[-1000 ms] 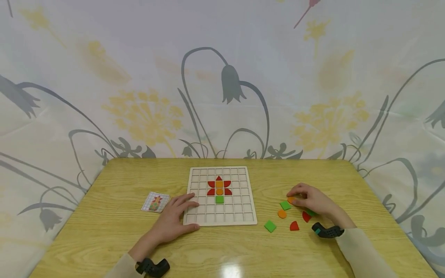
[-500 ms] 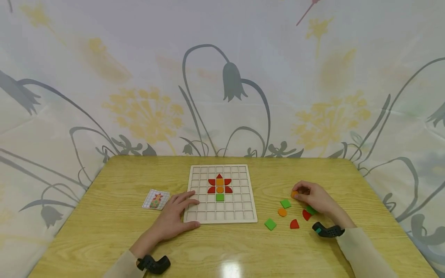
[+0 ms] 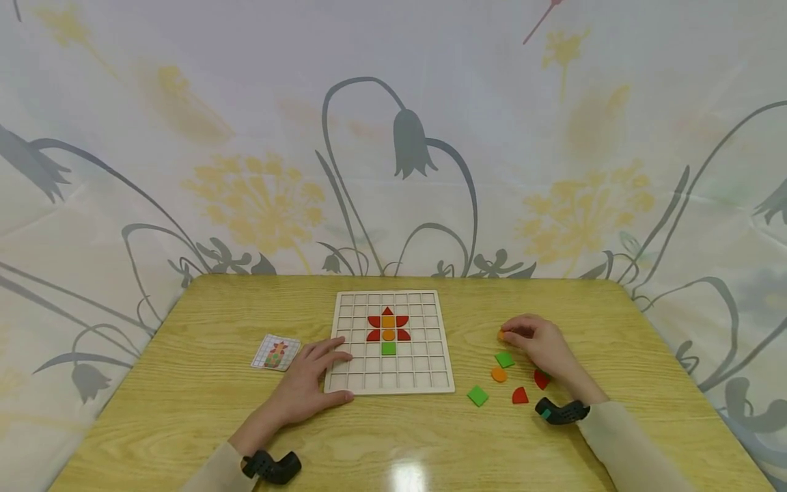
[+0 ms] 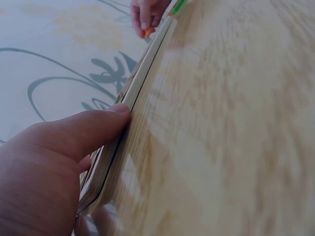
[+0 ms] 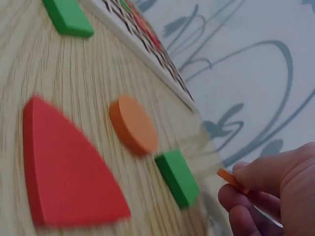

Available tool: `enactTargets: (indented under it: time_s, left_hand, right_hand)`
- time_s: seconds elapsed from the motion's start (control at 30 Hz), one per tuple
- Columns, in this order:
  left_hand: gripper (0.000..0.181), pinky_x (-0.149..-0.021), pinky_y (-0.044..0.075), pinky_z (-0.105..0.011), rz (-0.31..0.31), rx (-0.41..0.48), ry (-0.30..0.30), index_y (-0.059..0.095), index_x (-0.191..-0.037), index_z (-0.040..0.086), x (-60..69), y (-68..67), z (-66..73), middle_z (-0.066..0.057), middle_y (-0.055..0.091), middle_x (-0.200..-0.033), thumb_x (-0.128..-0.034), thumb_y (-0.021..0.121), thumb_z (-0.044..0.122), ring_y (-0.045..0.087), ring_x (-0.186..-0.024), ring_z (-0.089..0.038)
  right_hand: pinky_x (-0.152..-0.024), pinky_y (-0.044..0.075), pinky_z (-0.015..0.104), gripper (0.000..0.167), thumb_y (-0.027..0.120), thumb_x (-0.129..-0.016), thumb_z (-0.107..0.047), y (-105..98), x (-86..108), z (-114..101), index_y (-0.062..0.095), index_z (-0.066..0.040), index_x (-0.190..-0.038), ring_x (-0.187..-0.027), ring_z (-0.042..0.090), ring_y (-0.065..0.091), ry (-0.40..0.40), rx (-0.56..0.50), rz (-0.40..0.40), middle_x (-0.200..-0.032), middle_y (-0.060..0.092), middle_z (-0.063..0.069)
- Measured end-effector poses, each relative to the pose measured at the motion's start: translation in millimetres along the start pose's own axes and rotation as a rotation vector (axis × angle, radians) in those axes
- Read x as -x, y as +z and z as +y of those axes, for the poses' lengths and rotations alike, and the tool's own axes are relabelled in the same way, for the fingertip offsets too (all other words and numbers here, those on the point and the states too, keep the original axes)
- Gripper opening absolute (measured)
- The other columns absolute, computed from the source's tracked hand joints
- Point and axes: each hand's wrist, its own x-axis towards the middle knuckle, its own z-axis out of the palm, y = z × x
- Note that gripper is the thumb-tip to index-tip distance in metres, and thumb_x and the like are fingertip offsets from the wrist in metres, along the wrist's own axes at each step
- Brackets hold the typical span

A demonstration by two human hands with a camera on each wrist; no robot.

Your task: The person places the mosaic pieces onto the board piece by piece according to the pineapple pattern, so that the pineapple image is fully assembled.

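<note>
No legible text, labels, brands, numbers or signs in 3 views.

Soft, even light washes the wooden table (image 3: 172, 424) in the head view, a white glare spot (image 3: 408, 476) shining below and between the left hand (image 3: 307, 386) and the right hand (image 3: 541, 342); the left wrist view is dimmer, wood grain (image 4: 221, 123) out of focus beside the left hand, while in the right wrist view blur softens the red piece (image 5: 69, 172), well apart from the right hand

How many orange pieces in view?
4: a square and a circle on the board, a loose disc on the table, a held piece in the right hand. Others may hide under it.
</note>
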Motion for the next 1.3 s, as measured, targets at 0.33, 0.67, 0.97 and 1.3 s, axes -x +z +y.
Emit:
enactTargets:
  time_s: [0.33,0.67,0.97,1.3]
  left_hand:
    - [0.058,-0.102,0.036,-0.059,-0.009,0.005,-0.01,0.063,-0.13,0.025,-0.6,-0.5,-0.1,-0.002,0.042,-0.154,-0.0804,0.078,0.053,0.04,-0.133,-0.03]
    - [0.059,-0.103,0.036,-0.058,-0.024,0.003,-0.038,0.063,-0.13,0.026,1.7,2.8,-1.6,0.0,0.041,-0.155,-0.0811,0.076,0.056,0.039,-0.133,-0.029]
    - [0.059,-0.103,0.036,-0.059,-0.016,0.017,-0.027,0.064,-0.13,0.023,1.6,2.2,0.4,-0.002,0.042,-0.154,-0.0809,0.078,0.053,0.04,-0.133,-0.03]
    - [0.058,-0.103,0.035,-0.058,-0.008,0.002,-0.025,0.064,-0.129,0.025,0.2,2.1,-2.3,0.0,0.042,-0.154,-0.0811,0.077,0.055,0.04,-0.133,-0.029]
  right_hand:
    - [-0.076,0.054,0.026,0.015,0.075,-0.089,-0.009,38,-9.0,-35,0.076,-0.007,-0.104,-0.092,0.021,0.065,-0.06,-0.098,-0.048,-0.111,0.065,0.009]
    - [-0.075,0.054,0.027,0.011,0.076,-0.088,-0.008,86,-17.4,-73,0.077,-0.009,-0.099,-0.089,0.016,0.064,-0.167,-0.15,-0.138,-0.104,0.066,0.001]
    - [-0.072,0.053,0.026,0.01,0.076,-0.088,-0.007,114,-28.3,-89,0.078,-0.012,-0.095,-0.084,0.011,0.061,-0.251,-0.149,-0.192,-0.101,0.068,-0.003]
    - [-0.07,0.049,0.026,0.009,0.074,-0.09,-0.01,123,-29.4,-89,0.077,-0.014,-0.097,-0.08,0.01,0.057,-0.256,-0.115,-0.225,-0.101,0.066,-0.004]
